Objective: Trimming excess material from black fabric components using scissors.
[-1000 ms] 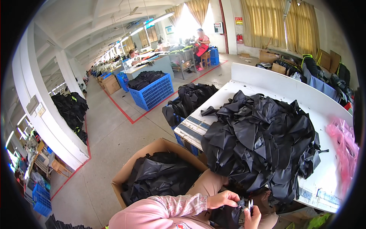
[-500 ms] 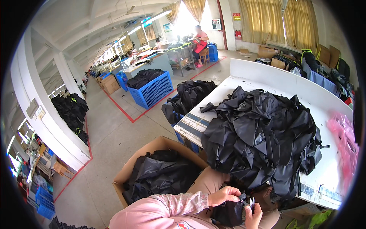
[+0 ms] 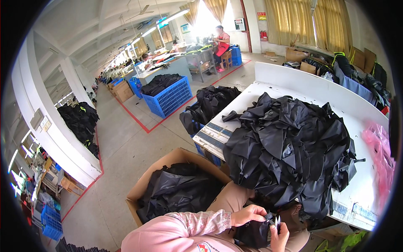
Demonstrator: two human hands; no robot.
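Note:
Above my lap, my left hand (image 3: 249,215) pinches the edge of a black fabric piece (image 3: 254,233) between thumb and fingers. The rest of that piece hangs down over my legs. Close to its right, my right hand (image 3: 279,238) is closed around a pair of thread snips (image 3: 277,223), blades pointing up beside the pinched edge. Their handles are mostly hidden in my fingers. A big heap of black fabric pieces (image 3: 289,143) lies on the white table (image 3: 361,180) just beyond my hands, spilling over its near edge.
At my left stands an open cardboard box (image 3: 136,189) with black fabric inside. Behind the table's left edge is another pile of black pieces (image 3: 214,101). A blue crate (image 3: 168,101) sits on the floor. Pink plastic (image 3: 378,159) lies at right. A person (image 3: 221,44) sits far off.
The view has shifted slightly. My hands, the fabric piece and the snips keep nearly the same positions. The distant seated person has raised their head a little.

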